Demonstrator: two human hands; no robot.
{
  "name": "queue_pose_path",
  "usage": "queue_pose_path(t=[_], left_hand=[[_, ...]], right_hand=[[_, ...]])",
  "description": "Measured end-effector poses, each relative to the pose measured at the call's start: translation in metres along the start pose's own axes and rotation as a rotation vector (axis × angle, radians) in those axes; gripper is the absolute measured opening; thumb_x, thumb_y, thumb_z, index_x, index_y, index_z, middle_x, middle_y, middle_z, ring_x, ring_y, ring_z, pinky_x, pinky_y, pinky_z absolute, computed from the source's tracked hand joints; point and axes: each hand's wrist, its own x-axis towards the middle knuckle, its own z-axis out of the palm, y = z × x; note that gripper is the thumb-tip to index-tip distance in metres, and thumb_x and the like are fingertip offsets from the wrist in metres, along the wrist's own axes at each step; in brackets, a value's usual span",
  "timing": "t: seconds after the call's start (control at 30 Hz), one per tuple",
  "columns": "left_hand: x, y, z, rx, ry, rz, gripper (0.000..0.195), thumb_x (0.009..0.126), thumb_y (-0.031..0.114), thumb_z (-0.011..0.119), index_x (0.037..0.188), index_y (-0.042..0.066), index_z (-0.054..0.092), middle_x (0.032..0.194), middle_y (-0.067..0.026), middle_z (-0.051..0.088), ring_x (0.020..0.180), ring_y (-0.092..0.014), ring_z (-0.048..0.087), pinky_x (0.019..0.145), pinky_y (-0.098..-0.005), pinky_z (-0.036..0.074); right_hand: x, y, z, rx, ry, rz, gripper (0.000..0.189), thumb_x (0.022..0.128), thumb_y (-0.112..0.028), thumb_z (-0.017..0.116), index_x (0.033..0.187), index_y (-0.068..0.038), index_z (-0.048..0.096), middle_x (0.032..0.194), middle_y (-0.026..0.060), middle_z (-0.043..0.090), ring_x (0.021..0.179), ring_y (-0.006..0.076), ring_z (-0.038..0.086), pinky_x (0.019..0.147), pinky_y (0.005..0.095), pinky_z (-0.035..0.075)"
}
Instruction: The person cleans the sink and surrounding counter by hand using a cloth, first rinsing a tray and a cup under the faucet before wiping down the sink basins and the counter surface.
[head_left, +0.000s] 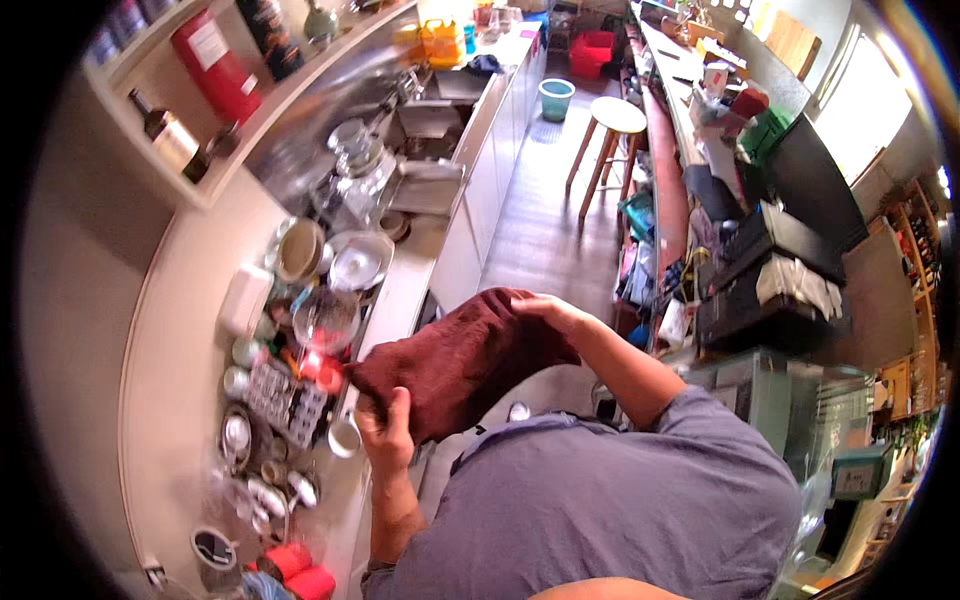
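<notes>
A dark maroon cloth is stretched between my two hands, in front of my body and above the floor. My left hand grips its near left end, thumb on top. The far right end is pinched by my right hand, whose fingers are partly hidden behind the fabric. Beside my left hand, a white mug stands at the edge of the counter. The cloth's underside is out of sight.
Left, the counter carries glassware, a lidded pan and a beige bowl. Beyond lies a steel sink. A round stool and a teal bucket stand in the aisle. Cluttered shelving and a black appliance line the right.
</notes>
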Motion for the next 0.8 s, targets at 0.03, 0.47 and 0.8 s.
queue_pose_path(t=[0.03,0.47,0.8], left_hand=[[0.027,-0.006,0.025,-0.029,-0.095,0.034,0.026,0.094,0.007,0.060,0.119,-0.001,0.059,0.113,-0.0044,0.063,0.103,-0.014,0.057,0.092,-0.0282,0.043],[0.323,-0.138,0.263,-0.024,-0.583,-0.095,0.025,0.095,0.007,0.058,0.118,-0.003,0.060,0.109,-0.0085,0.067,0.101,-0.015,0.060,0.090,-0.0288,0.047],[0.536,-0.172,0.413,-0.361,-0.773,-0.306,0.035,0.098,0.005,0.054,0.132,-0.003,0.051,0.122,-0.0074,0.062,0.113,-0.015,0.057,0.101,-0.0305,0.043]], right_hand=[[0.006,-0.023,-0.019,-0.185,0.098,-0.108,0.048,0.094,-0.024,0.064,0.137,-0.005,0.052,0.129,0.0105,0.061,0.117,0.0235,0.059,0.105,0.0404,0.043],[0.007,-0.210,-0.210,-0.133,0.672,-0.565,0.039,0.093,-0.007,0.063,0.131,-0.002,0.056,0.123,0.0075,0.064,0.111,0.0201,0.062,0.100,0.0365,0.048],[0.075,-0.361,-0.290,0.084,0.765,-0.648,0.038,0.094,-0.005,0.057,0.132,-0.005,0.055,0.126,0.0100,0.063,0.113,0.0235,0.062,0.100,0.0398,0.049]])
